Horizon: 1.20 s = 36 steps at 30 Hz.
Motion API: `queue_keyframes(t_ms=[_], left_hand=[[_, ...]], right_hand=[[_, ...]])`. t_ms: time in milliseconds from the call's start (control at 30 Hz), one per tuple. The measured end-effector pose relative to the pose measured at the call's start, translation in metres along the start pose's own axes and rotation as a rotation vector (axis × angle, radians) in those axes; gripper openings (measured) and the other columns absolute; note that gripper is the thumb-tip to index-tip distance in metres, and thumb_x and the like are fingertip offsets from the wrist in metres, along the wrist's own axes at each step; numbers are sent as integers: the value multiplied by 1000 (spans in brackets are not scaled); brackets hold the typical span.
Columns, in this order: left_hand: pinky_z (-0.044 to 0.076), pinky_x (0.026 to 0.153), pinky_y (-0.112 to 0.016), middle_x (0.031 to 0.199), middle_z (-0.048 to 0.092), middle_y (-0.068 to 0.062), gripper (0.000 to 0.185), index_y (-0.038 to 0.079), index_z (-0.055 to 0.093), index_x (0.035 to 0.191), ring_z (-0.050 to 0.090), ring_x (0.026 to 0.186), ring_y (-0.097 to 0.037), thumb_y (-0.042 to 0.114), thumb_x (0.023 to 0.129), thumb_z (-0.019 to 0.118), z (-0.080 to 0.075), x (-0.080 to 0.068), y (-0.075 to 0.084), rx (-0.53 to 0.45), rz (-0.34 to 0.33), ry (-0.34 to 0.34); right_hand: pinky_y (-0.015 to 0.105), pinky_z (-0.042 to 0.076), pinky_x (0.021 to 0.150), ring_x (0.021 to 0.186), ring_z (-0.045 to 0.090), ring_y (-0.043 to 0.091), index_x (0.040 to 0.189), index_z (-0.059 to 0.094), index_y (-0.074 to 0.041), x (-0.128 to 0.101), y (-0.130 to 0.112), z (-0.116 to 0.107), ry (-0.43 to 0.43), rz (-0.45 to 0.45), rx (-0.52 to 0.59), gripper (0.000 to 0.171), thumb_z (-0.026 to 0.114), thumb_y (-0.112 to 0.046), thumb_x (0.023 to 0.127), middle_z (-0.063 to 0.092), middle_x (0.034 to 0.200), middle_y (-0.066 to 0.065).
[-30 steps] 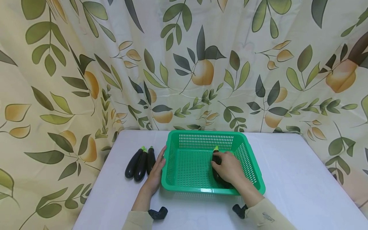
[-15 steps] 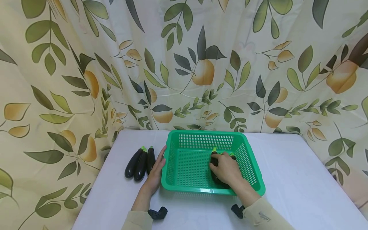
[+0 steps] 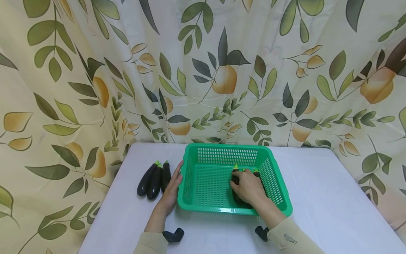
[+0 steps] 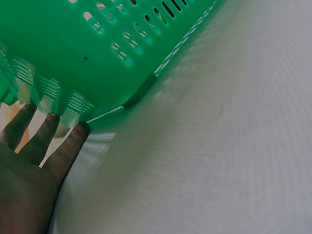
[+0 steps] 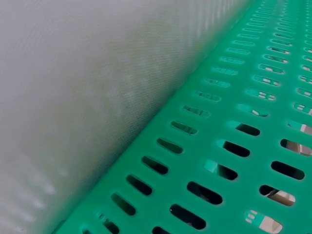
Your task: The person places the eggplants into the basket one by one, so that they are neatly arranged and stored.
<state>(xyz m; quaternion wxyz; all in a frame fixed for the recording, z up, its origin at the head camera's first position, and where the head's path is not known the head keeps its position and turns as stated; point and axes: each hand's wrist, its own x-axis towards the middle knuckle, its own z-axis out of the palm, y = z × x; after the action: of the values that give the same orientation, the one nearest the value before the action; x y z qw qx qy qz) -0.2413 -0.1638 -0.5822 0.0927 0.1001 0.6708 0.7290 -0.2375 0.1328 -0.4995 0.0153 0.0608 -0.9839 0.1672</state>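
The right hand [image 3: 248, 187] is resting inside the green basket [image 3: 203, 208], its fingers curling over the eggplants in the basket [image 3: 235, 176]; whether the grip is clamped round one of them or only lying on top, I cannot tell, since the hand is covering most of them. The left hand [image 3: 172, 190] is lying with fingers straight and together against the basket's left outer wall [image 4: 73, 53], steadying it and holding nothing.

Judging from this, the step in hand is settling eggplants at the basket's right side. The next move would call for freeing the fingers without rolling the fruit, then reaching across the basket to the three eggplants on the bench [image 3: 154, 181], which are lying side by side just left of the basket, right beside the left hand.

The eggplants are looking slim, glossy and near black, with small bright green caps pointing away from the person. At least two caps are showing past the right hand's fingers.

The basket is sitting on the white bench [image 3: 333, 204], with a leaf-patterned curtain [image 3: 222, 70] hanging behind it.
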Motion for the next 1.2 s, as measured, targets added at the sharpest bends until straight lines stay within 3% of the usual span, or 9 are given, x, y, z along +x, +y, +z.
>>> queue_keyframes(t_ms=[167, 433, 867, 1200], left_hand=[[-1, 126, -66, 171, 14, 20, 48, 58, 23, 158, 3, 163, -21, 50, 111, 32, -1, 1, 0, 4, -4, -1], [-1, 126, -67, 172, 14, 19, 49, 58, 23, 157, 2, 163, -21, 51, 110, 32, -2, 1, 0, 2, -6, -3], [-2, 126, -66, 171, 14, 20, 49, 58, 22, 158, 2, 163, -20, 51, 110, 31, -1, 0, 0, 1, 0, -9], [-1, 126, -66, 171, 15, 21, 48, 58, 23, 158, 3, 163, -19, 52, 110, 31, -1, 0, 1, -9, -6, -6]], right_hand=[[34, 45, 56, 75, 58, 23, 126, 74, -8, 0, 0, 1, -14, -10, -28, 39, 75, -29, 93, 71, 110, 19], [43, 46, 66, 92, 64, 29, 127, 74, -10, 0, -1, 2, -37, -15, -101, 41, 76, -33, 93, 73, 111, 16], [50, 50, 70, 95, 66, 36, 126, 74, -11, -3, 0, 3, -53, -17, -151, 43, 77, -36, 92, 70, 114, 19], [49, 49, 70, 89, 63, 33, 123, 76, -10, -2, 2, 3, -49, -14, -149, 39, 77, -34, 92, 69, 110, 17]])
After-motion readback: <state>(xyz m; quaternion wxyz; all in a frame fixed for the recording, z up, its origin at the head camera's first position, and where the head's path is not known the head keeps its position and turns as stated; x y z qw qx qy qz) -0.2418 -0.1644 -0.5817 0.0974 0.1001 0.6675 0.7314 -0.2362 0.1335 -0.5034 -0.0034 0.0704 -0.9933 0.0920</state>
